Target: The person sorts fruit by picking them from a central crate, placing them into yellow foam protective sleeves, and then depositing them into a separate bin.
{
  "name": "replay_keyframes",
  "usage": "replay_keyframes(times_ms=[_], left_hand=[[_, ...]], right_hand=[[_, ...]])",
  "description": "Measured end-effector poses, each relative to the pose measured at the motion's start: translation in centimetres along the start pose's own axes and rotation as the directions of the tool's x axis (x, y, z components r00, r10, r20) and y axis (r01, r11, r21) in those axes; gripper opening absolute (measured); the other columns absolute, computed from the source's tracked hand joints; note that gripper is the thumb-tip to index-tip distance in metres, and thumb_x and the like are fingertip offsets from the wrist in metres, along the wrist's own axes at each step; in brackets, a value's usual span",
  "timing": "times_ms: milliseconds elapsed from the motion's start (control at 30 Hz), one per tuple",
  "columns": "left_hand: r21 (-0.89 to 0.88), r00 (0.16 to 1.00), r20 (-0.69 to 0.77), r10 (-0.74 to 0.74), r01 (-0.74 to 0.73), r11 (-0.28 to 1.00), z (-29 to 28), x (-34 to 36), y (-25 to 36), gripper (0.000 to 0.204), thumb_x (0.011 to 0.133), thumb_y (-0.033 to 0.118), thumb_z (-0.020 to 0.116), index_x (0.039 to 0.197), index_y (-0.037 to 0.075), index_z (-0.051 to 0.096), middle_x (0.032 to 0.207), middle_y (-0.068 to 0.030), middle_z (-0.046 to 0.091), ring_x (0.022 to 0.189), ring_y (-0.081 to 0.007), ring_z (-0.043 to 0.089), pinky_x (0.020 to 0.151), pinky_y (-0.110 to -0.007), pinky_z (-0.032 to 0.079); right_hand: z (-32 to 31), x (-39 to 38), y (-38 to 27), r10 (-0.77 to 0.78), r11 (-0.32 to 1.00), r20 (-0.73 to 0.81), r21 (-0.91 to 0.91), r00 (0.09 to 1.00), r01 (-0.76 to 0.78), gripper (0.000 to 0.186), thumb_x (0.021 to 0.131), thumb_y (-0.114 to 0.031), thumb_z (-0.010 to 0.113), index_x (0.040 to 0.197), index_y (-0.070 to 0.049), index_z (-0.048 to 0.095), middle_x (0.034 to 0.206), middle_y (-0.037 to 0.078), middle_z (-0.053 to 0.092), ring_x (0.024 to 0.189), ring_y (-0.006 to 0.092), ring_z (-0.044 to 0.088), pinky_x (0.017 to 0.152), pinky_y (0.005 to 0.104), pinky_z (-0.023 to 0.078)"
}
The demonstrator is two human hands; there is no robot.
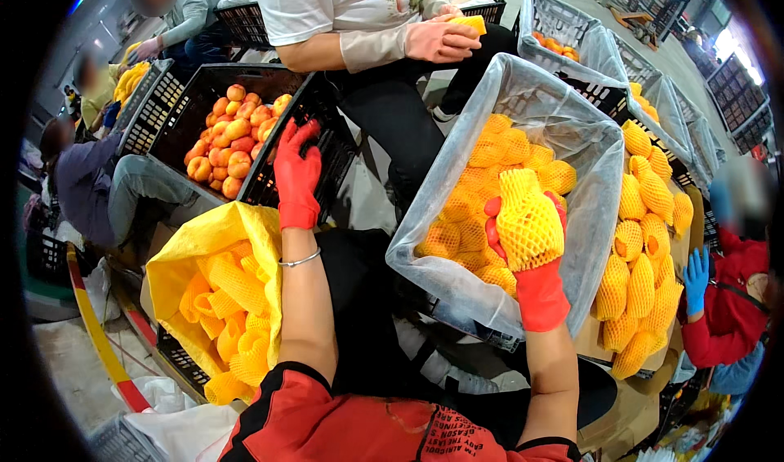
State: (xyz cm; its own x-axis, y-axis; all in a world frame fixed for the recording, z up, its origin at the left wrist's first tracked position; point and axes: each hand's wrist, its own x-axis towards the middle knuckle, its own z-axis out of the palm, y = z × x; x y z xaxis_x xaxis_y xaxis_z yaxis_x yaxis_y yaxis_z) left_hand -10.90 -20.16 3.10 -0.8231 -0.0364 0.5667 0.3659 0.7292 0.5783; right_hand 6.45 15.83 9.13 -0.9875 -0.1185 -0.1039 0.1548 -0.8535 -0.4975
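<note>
The right hand (pixel 539 277) half-curled around 1 foam net (pixel 530 217) over the lined crate (pixel 594 156); left of it, the left hand (pixel 297 170) spread empty fingers.

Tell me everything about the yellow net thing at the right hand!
The yellow foam net sleeve is a plump tube that looks soft, full of little diamond holes. Its narrower end points away from the person; its ruffled edge faces the wrist. It hides much of the right hand, whose red-gloved fingers touch its sides. It's over the plastic-lined crate. I can't see inside.
</note>
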Motion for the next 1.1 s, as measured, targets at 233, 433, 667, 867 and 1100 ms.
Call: replay_keyframes(times_ms=[233, 433, 667, 867, 1100], left_hand=[[-0.27, 0.958, 0.085, -0.274, 0.287, 0.919, 2.5, -0.4, 4.1, 0.071, 0.088, 0.012, 0.07, 0.151, 0.003, 0.039, 0.144, -0.0212, 0.052, 0.134, -0.0326, 0.05, 0.111, -0.039, 0.04], [-0.72, 0.919, 0.329, 0.219, 0.093, 0.688, 2.5, -3.5, 19.3, 0.068, 0.091, 0.01, 0.071, 0.15, 0.003, 0.041, 0.143, -0.0142, 0.054, 0.131, -0.0243, 0.052, 0.112, -0.037, 0.039], [-0.55, 0.767, 0.349, 0.538, -0.297, 0.78, 5.4, -7.9, 24.6, 0.088, 0.075, 0.004, 0.083, 0.151, 0.003, 0.038, 0.151, -0.0151, 0.044, 0.139, -0.0294, 0.044, 0.117, -0.041, 0.033], [-0.882, 0.877, 0.462, 0.136, 0.437, 0.177, 4.0, -7.1, 24.9, 0.08, 0.095, 0.045, 0.062, 0.153, 0.001, 0.03, 0.151, -0.017, 0.042, 0.137, -0.0287, 0.044, 0.113, -0.041, 0.037], [-0.709, 0.832, 0.325, 0.45, -0.101, 0.698, 5.5, -8.3, 27.2, 0.081, 0.1, 0.052, 0.053, 0.155, -0.001, 0.028, 0.159, -0.022, 0.032, 0.151, -0.0346, 0.022, 0.121, -0.044, 0.019]], right_hand=[[-1.7, 0.1, -1.2, -0.044, 0.995, 0.082, 0.09, 0.996, 0.036, 0.071, 0.099, -0.061, 0.038, 0.134, -0.001, 0.052, 0.115, 0.027, 0.064, 0.087, 0.0358, 0.068, 0.061, 0.0396, 0.056], [-1.9, 1.5, -0.4, -0.069, 0.97, 0.082, 0.24, 0.994, 0.048, 0.073, 0.097, -0.065, 0.046, 0.139, -0.006, 0.05, 0.125, 0.028, 0.063, 0.097, 0.0401, 0.07, 0.085, 0.0521, 0.058], [-3.5, 0.9, 1.5, -0.287, 0.918, -0.152, -0.326, 0.946, 0.226, 0.065, 0.103, -0.05, 0.049, 0.151, -0.007, 0.039, 0.148, 0.008, 0.049, 0.136, 0.021, 0.048, 0.115, 0.0397, 0.038], [0.1, 1.0, 0.9, -0.361, 0.843, 0.188, -0.353, 0.913, 0.406, 0.067, 0.102, -0.039, 0.057, 0.156, -0.011, 0.03, 0.151, 0.003, 0.044, 0.137, 0.0149, 0.044, 0.111, 0.033, 0.037], [-0.6, -1.6, -0.6, -0.36, 0.919, 0.056, 0.191, 0.931, 0.344, 0.073, 0.095, -0.02, 0.07, 0.156, -0.013, 0.031, 0.135, 0.004, 0.059, 0.125, 0.0162, 0.056, 0.105, 0.0335, 0.047]])
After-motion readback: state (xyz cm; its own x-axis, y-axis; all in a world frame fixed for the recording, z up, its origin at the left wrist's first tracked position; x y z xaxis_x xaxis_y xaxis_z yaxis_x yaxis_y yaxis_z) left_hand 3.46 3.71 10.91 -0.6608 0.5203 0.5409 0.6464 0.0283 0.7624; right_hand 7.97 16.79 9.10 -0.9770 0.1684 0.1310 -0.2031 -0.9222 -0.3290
